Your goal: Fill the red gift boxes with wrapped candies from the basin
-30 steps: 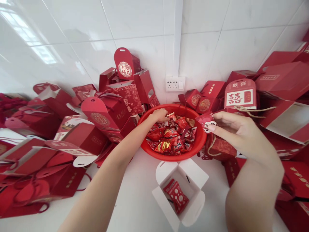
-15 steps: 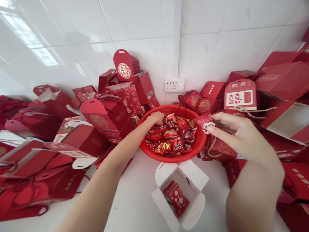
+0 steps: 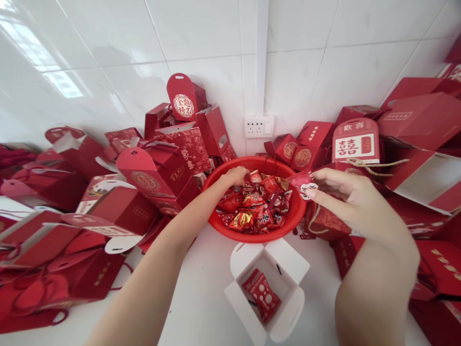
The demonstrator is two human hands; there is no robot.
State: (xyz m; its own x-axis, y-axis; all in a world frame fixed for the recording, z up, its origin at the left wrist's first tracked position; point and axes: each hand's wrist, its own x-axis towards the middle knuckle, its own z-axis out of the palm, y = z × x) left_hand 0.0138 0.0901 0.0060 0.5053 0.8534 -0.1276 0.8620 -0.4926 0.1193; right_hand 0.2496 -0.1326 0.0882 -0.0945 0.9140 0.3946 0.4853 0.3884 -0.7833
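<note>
A red plastic basket (image 3: 258, 237) stands near the wall, filled with wrapped candies (image 3: 254, 199) in red and some gold. My left hand (image 3: 236, 176) reaches over its left rim into the candies; its fingertips are hidden, so I cannot make out what they hold. Over the basket's right side, my right hand (image 3: 334, 190) pinches a pink and red candy packet (image 3: 304, 185) between thumb and fingers. In front of the basket is an open box (image 3: 298, 307) with white flaps spread out. One red dotted packet (image 3: 263, 294) lies inside it.
Red gift boxes are heaped on the left (image 3: 126, 206) and on the right (image 3: 421, 115), close to both arms. Behind the basket, a socket (image 3: 258, 127) sits on the tiled wall (image 3: 205, 29). The tabletop (image 3: 198, 288) is white.
The fingers of my left hand have shifted slightly over the candies. My right hand still holds the same packet. The whole view has moved a little.
</note>
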